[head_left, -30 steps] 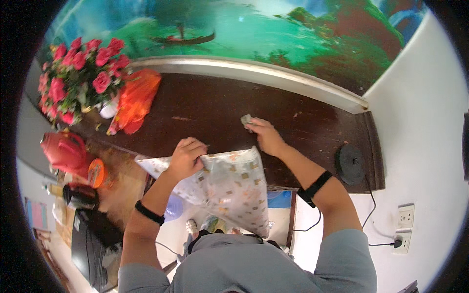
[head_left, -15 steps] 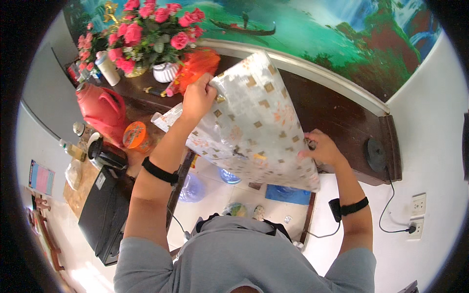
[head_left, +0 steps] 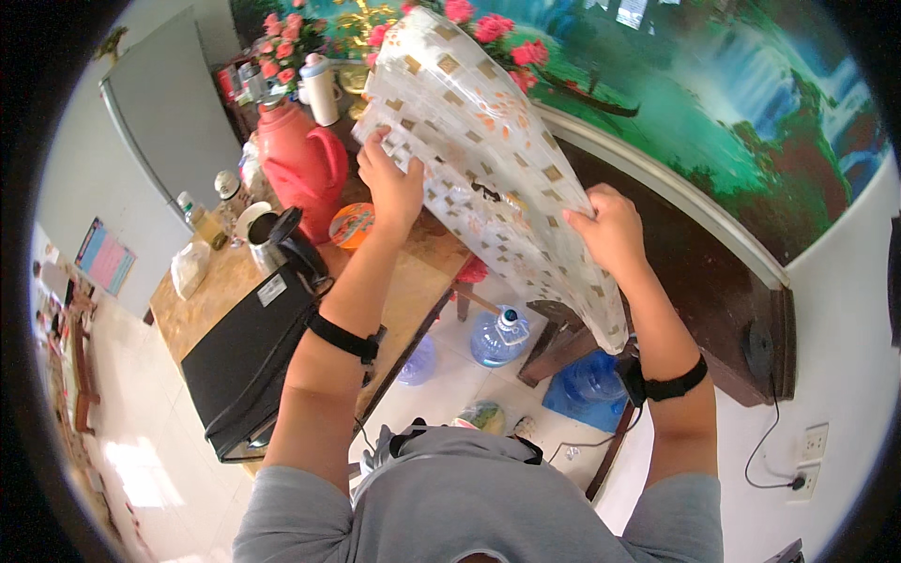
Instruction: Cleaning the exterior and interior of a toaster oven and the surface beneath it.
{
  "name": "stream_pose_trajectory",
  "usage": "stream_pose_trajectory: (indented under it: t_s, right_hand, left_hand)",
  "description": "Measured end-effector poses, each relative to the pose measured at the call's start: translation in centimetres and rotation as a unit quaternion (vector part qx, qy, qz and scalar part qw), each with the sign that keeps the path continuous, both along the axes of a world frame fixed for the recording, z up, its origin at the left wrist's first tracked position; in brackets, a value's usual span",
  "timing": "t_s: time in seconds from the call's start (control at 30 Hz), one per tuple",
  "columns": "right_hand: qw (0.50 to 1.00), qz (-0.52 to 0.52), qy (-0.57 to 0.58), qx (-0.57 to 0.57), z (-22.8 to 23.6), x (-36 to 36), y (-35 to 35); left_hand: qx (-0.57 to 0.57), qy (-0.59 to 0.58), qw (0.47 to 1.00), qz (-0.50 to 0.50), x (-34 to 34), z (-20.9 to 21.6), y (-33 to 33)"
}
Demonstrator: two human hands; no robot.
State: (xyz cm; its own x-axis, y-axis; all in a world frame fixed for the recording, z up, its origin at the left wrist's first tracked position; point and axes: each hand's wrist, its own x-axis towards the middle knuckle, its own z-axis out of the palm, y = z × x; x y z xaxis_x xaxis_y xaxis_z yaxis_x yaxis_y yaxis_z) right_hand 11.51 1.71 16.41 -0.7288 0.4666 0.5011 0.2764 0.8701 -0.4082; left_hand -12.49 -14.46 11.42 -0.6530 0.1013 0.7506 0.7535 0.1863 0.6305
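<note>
The patterned plastic sheet (head_left: 511, 164) has swung up and leftward, its upper end now overlapping the pink roses (head_left: 493, 28); it thus spans both hands, raised. The right hand (head_left: 614, 235) pinches its right edge; the left hand (head_left: 394, 192) meets its left edge, digits parted, whether pinching cannot be told.

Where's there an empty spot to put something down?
There's bare dark wooden ledge between the right hand and the round black thing. The tan table has a bare patch between the left forearm and the table's right edge. It's crowded around the pink jug, orange-topped tub and black box.
</note>
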Motion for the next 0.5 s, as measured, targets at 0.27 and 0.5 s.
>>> stream_pose_trajectory:
  t_s: [0.27, 0.5]
  right_hand:
    - [0.999, -0.015, -0.027, -0.018, 1.3, -15.6, -4.6]
    - [0.972, 0.132, -0.195, -0.015, -3.5, -25.1, -6.3]
  left_hand:
    - [0.013, -0.121, 0.993, 0.011, 0.1, -3.2, -4.1]
    - [-0.034, -0.09, 0.995, 0.036, 0.7, -5.3, -6.0]
